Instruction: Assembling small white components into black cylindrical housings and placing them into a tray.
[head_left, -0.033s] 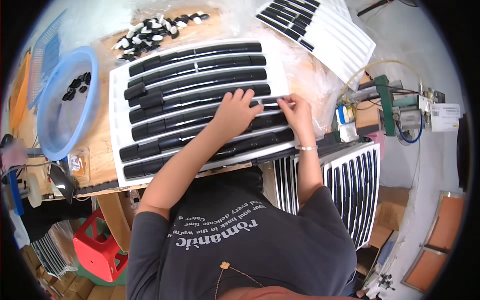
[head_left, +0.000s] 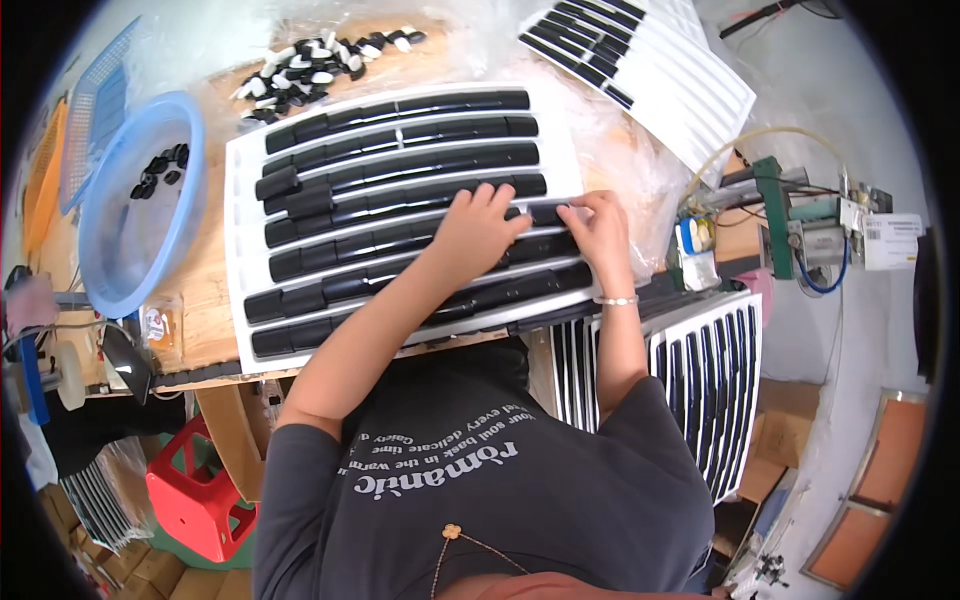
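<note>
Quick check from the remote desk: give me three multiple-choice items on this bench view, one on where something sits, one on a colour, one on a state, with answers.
1. Where is the blue basin relative to the white slatted panel?
A. to its left
B. on top of it
C. under the bench

2. What colour is the stool at lower left?
A. yellow
B. red
C. white

3. How does the left hand stand?
A. raised clear of the bench
B. gripping the basin
C. flat on the panel's black strips

Answers: 1 A, the basin sits left of the panel on the wooden bench. 2 B, its plastic is red. 3 C, the palm lies on the strips, with the right hand beside it, fingertips on a strip.
</note>
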